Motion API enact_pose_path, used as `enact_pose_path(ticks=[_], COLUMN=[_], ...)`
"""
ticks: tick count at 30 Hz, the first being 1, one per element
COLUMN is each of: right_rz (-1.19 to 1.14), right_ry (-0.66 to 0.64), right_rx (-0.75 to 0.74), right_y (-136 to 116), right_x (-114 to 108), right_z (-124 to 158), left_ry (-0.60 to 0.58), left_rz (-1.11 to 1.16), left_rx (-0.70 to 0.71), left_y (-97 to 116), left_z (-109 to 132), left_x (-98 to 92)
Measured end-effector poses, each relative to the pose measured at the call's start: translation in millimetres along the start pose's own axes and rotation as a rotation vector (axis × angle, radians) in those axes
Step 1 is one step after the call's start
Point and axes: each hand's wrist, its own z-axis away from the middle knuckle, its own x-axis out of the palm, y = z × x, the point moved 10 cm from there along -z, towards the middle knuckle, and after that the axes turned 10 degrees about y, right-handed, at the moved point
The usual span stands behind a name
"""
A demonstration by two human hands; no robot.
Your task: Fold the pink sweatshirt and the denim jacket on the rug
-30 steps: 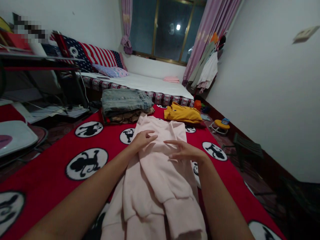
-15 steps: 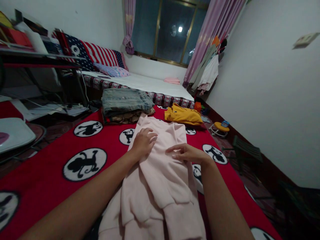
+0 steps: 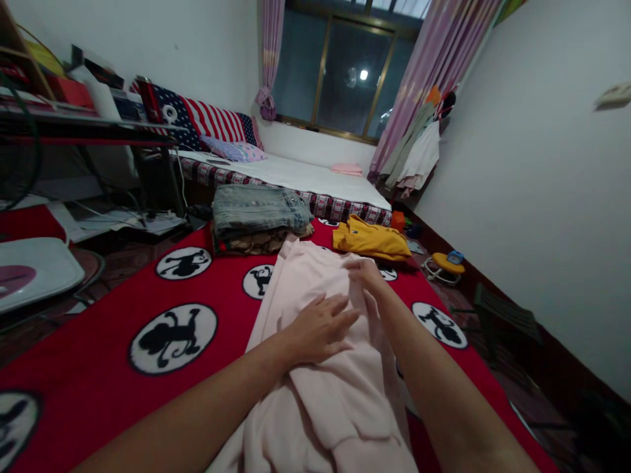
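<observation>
The pale pink garment (image 3: pixel 310 276) lies on the red blanket (image 3: pixel 106 341), at the lower centre of the frame. The left hand (image 3: pixel 318 328) rests upon it, grip apart. The right hand (image 3: pixel 365 272) touches its upper right part; whether this grip is clamped, I cannot tell.

Plain pale pink garment (image 3: pixel 345 394) on a bold red cloth (image 3: pixel 108 348) — white discs (image 3: pixel 204 335) all over.

The discs are rimmed in black and carry black figures; the denim (image 3: pixel 261 209) is faded grey-blue, the patterned fabric (image 3: pixel 256 244) beneath it brown and black, the folded top (image 3: pixel 372 241) mustard yellow. Farther back, the bed (image 3: pixel 300 169) is white above, its side patterned in dark red, black and white; the long cushion (image 3: pixel 217 118) pairs red-and-white stripes with white stars on navy — the curtains (image 3: pixel 414 79) are mauve with pale gold patches.
</observation>
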Motion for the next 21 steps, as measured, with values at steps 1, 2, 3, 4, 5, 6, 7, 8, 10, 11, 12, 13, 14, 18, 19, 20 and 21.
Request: enact_pose_path(ticks=[1, 2, 3, 4, 5, 6, 7, 8, 10, 11, 12, 13, 14, 18, 19, 20, 21], right_rz=[0.024, 0.051, 0.076, 0.095, 0.108, 0.122, 0.135, 0.148, 0.165, 0.173, 0.182, 0.19, 0.201, 0.207, 0.2, 0.199, 0.204], right_ry=[0.036, 0.07, 0.096, 0.109, 0.114, 0.114, 0.108, 0.092, 0.032, 0.0, -0.027, -0.044, -0.051, -0.155, -0.21, -0.265, -0.315], right_rx=[0.007, 0.011, 0.01, 0.004, -0.002, -0.011, -0.028, -0.053, -0.124, -0.166, -0.211, -0.261, -0.319, -0.614, -0.678, -0.727, -0.766], right_y=[6, 11, 15, 19, 22, 24, 24, 23, 19, 15, 10, 4, -4, -47, -57, -66, -72], right_x=[-1, -1, 0, 2, 5, 9, 11, 13, 15, 14, 10, 5, -2, -26, -30, -33, -36], right_z=[-3, -4, -3, -1, 2, 5, 8, 10, 16, 21, 28, 38, 51, 129, 152, 173, 193], left_ry=[0.004, 0.006, 0.01, 0.02, 0.041, 0.07, 0.108, 0.151, 0.227, 0.256, 0.281, 0.302, 0.315, 0.326, 0.329, 0.332, 0.337], left_rz=[0.028, 0.069, 0.121, 0.186, 0.264, 0.355, 0.449, 0.535, 0.652, 0.683, 0.704, 0.725, 0.75, 0.806, 0.795, 0.778, 0.761], left_rx=[-0.038, -0.086, -0.142, -0.204, -0.266, -0.327, -0.385, -0.436, -0.504, -0.517, -0.518, -0.511, -0.504, -0.498, -0.494, -0.484, -0.472], left_y=[-5, -11, -18, -27, -36, -45, -55, -64, -79, -85, -88, -91, -92, -91, -89, -87, -84], left_z=[-1, -2, -3, -4, -5, -5, -5, -4, -3, -2, -2, -1, -1, 1, 1, 2, 2], left_x=[-1.2, -1.8, -2.1, -2.7, -3.7, -4.9, -6.3, -7.7, -8.9, -8.9, -8.6, -8.2, -7.1, -5.1, -6.8, -9.1, -11.7])
